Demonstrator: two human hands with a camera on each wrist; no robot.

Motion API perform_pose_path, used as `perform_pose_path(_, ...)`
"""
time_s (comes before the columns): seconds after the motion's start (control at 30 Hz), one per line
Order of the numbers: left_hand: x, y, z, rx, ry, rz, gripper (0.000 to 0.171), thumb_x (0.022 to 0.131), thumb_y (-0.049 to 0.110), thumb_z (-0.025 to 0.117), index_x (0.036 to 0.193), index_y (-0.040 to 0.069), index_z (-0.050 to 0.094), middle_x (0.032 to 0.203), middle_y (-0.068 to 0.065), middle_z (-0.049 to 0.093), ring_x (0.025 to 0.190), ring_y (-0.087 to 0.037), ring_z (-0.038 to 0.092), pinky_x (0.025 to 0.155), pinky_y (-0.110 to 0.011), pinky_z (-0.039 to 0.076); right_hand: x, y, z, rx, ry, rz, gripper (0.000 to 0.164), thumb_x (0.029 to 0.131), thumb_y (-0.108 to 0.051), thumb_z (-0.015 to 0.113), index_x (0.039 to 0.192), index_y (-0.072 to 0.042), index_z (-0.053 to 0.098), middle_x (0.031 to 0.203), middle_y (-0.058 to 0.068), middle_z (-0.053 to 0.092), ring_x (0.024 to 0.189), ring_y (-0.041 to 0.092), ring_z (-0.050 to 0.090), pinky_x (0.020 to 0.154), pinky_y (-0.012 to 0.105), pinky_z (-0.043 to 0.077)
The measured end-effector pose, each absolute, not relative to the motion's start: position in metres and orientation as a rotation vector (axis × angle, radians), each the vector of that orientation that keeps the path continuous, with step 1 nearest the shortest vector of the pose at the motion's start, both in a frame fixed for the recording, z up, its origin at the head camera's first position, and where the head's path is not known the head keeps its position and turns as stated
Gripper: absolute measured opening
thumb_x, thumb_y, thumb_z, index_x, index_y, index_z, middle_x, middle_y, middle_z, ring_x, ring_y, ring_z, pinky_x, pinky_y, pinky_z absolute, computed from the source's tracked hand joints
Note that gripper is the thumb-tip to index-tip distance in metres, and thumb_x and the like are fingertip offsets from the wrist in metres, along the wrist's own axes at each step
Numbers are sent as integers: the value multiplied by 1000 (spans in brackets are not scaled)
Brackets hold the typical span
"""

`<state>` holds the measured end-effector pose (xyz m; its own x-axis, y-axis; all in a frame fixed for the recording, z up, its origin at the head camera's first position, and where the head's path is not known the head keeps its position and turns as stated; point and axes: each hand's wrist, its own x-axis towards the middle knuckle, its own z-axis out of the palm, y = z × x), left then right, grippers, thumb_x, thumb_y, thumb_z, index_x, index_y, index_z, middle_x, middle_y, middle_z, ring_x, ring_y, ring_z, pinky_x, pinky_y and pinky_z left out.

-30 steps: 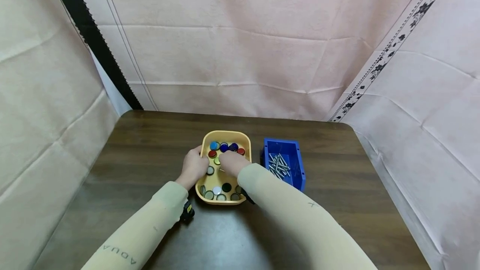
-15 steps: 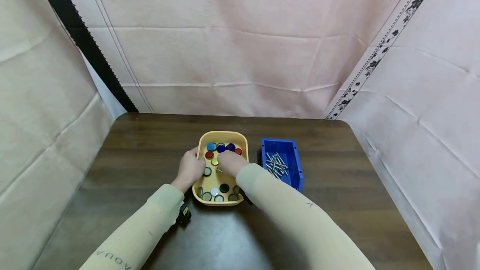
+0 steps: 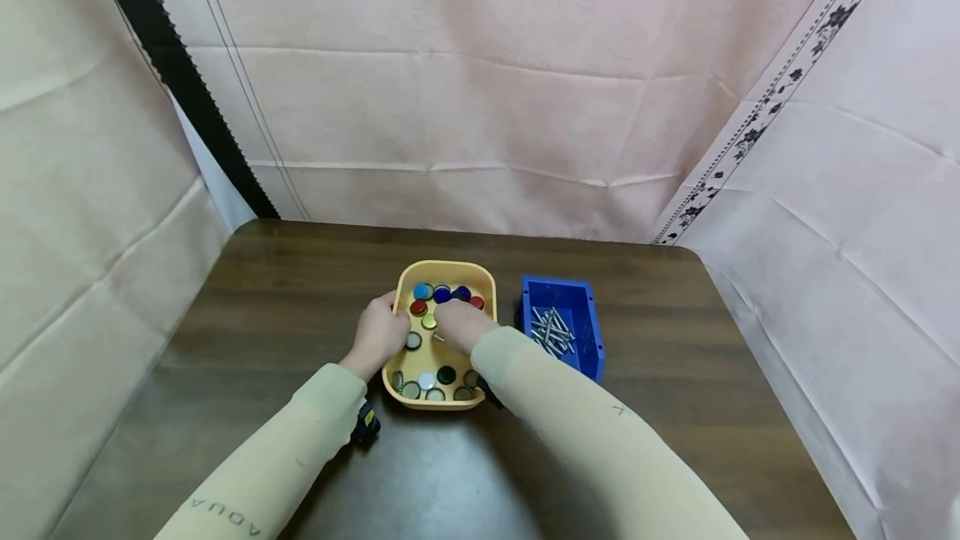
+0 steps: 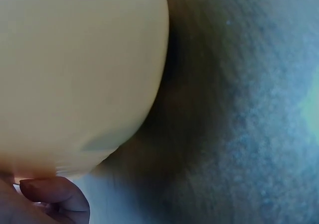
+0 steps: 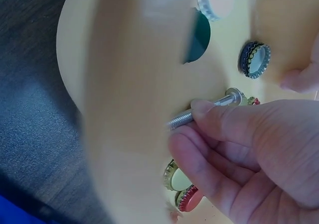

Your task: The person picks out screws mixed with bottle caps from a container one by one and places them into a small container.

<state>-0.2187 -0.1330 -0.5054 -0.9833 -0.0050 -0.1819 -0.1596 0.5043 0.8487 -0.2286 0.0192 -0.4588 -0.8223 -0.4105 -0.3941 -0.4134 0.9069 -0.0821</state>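
My left hand (image 3: pixel 378 336) grips the left rim of a yellow tray (image 3: pixel 437 362), its thumb over the edge. In the left wrist view, curled fingers (image 4: pixel 57 194) show at the border of the tray's outer wall (image 4: pixel 84 59). Reaching over the tray's right side, my right hand (image 3: pixel 462 323) pinches a silver bolt (image 5: pixel 182 118) between thumb and fingers. The bolt's wide round head (image 5: pixel 233 94) faces away from the near wall. Bottle caps lie about it: dark blue caps (image 3: pixel 442 295) and a red cap (image 3: pixel 417 307) at the far end, a dark green cap (image 3: pixel 446 375) and paler ones at the near end.
A blue bin (image 3: pixel 564 297) holding a heap of silver bolts (image 3: pixel 552 333) stands just right of the tray, partly behind my right sleeve. Both rest on a brown wooden table (image 3: pixel 315 273). Pale cloth (image 3: pixel 480 107) hangs behind and at both sides.
The head view has shifted slightly. Both hands keep their hold, the left on the tray and the right on the bolt, and the caps lie as before.
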Motion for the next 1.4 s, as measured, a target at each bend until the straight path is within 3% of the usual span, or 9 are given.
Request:
perform_pose_path(0.43, -219, -130, -502, -97, 2643, 1366, 50, 98, 14, 44, 147, 8, 39, 127, -17, 58, 93, -24, 61, 71, -36, 54, -231, 24, -460, -553, 2608, 46, 5, 95, -14, 61, 95, -10, 64, 77, 2, 58, 65, 14, 54, 56, 24, 45)
perform_pose_path(0.63, -221, -135, -504, -104, 2644, 1264, 44, 98, 18, 46, 140, 4, 43, 109, -15, 60, 84, -24, 60, 62, -33, 53, -233, 25, -464, -595, 2584, -43, 26, 99, -24, 54, 79, -10, 61, 67, 2, 57, 55, 13, 52, 51, 23, 43)
perform_pose_path(0.73, -221, -138, -506, -119, 2624, 1262, 41, 98, 21, 47, 134, 2, 44, 102, -14, 59, 80, -24, 60, 59, -32, 53, -234, 28, -460, -629, 2591, -74, 31, 97, -19, 58, 67, -12, 57, 57, 0, 49, 48, 12, 47, 46, 22, 39)
perform_pose_path(0.83, -220, -140, -504, -111, 2617, 1255, 44, 98, 24, 48, 136, 1, 42, 105, -16, 58, 83, -24, 61, 59, -32, 54, -234, 35, -444, -667, 2629, -99, 38, 92, -13, 62, 57, -15, 47, 49, -5, 37, 44, 9, 36, 44, 21, 34)
perform_pose_path(1.0, -220, -142, -499, -79, 2634, 1234, 52, 99, 29, 49, 140, 1, 36, 113, -19, 57, 89, -26, 61, 61, -33, 55, -234, 57, -412, -698, 2726, -280, 44, 86, -8, 64, 56, -16, 34, 53, -5, 22, 48, 10, 22, 47, 25, 24)
perform_pose_path(1.23, -218, -143, -493, -6, 2665, 1260, 52, 98, 30, 51, 140, 2, 38, 110, -16, 55, 92, -27, 60, 64, -34, 55, -229, 103, -388, -661, 2834, -428, 15, 86, -13, 67, 77, -14, 56, 71, -2, 53, 64, 13, 50, 59, 27, 42)
perform_pose_path(1.4, -218, -144, -493, 2, 2680, 1265, 55, 97, 30, 52, 142, 2, 36, 113, -16, 53, 94, -28, 59, 66, -35, 55, -216, 137, -390, -596, 2846, -537, 8, 88, -13, 66, 85, -14, 59, 76, -1, 59, 65, 14, 54, 60, 28, 47)
